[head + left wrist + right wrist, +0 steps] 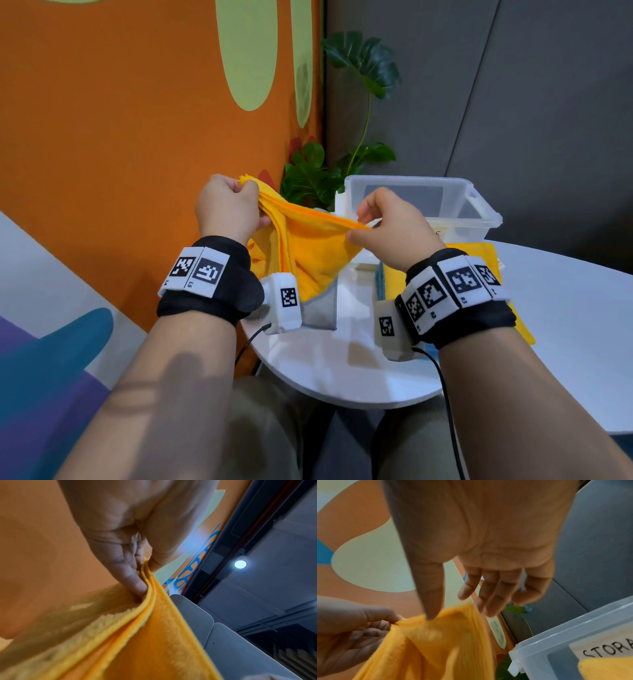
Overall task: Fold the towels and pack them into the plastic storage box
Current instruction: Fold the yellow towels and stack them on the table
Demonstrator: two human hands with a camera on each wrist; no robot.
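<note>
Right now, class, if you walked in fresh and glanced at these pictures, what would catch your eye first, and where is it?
First, the bright yellow towel, held up over the white table with its top edge stretched between the left hand and the right hand, each pinching it. Behind it stands the clear plastic storage box, open and apparently empty. To the left, the orange wall fills the background.

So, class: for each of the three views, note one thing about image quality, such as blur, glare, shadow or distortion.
Head view: sharp, with a soft shadow across the left forearm and wide-angle bending at the table edge. Left wrist view: the ceiling lamp flares, and the near yellow towel is soft. Right wrist view: motion blur smears the right hand fingertips and towel edge, while the storage box label stays readable.
</note>
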